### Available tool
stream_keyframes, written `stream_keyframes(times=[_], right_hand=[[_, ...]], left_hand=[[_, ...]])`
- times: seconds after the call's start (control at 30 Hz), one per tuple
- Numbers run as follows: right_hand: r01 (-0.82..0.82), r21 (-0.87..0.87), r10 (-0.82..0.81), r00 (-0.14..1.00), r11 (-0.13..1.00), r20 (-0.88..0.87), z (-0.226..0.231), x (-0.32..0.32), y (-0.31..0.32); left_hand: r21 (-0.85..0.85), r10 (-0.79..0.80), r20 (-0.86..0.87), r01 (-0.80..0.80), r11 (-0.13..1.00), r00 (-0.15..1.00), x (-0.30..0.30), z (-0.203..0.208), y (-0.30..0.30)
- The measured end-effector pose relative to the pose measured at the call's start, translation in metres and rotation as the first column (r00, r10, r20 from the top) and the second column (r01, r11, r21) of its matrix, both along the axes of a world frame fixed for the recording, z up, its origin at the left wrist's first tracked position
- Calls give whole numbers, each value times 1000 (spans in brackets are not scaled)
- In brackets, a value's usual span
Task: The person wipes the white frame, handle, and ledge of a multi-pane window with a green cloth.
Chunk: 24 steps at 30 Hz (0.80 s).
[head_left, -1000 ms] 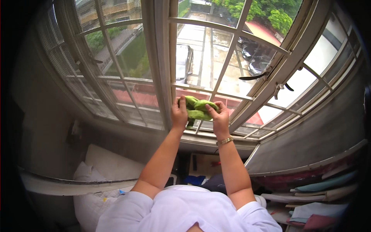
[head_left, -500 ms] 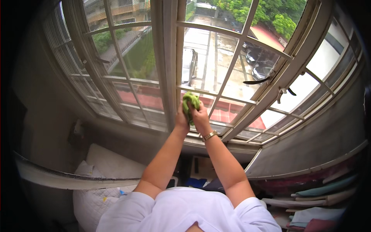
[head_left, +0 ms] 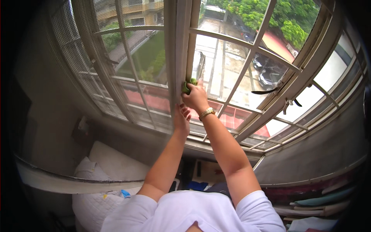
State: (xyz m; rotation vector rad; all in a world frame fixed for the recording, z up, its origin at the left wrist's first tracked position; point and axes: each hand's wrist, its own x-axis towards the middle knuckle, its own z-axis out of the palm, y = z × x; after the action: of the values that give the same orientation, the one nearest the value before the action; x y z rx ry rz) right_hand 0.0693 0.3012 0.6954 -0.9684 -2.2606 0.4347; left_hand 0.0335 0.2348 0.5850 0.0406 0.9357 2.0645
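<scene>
My right hand, with a gold-coloured bracelet at the wrist, presses a bunched green cloth to the pale upright post of the window. Part of the cloth is hidden behind the fingers. Just below, my left hand is beside the foot of the same post. Its fingers are loosely bent and apart, with nothing in them. Whether it touches the post I cannot tell.
Right of the post, a barred window pane carries a dark handle. Another barred window with mesh stands left. Below are a white quilted bundle, a curved pale rail and folded cloths at lower right.
Both hands were together on the cloth. Now my right hand alone has it, higher up and against the post, while my left hand has let go below. The view has shifted slightly.
</scene>
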Motion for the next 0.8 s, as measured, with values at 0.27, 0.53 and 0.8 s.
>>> stream_keyframes(times=[0.27,0.53,0.8], right_hand=[[-406,-862,363,886,303,-289,7,20,29],[-445,-832,237,893,331,-383,-13,7,27],[-273,-441,104,923,855,-369,-51,-10,4]], left_hand=[[147,-133,-69,142,979,989,-10,-1,1],[497,-113,-65,130,858,992,0,2,6],[433,-89,82,45,900,993,-14,2,-1]])
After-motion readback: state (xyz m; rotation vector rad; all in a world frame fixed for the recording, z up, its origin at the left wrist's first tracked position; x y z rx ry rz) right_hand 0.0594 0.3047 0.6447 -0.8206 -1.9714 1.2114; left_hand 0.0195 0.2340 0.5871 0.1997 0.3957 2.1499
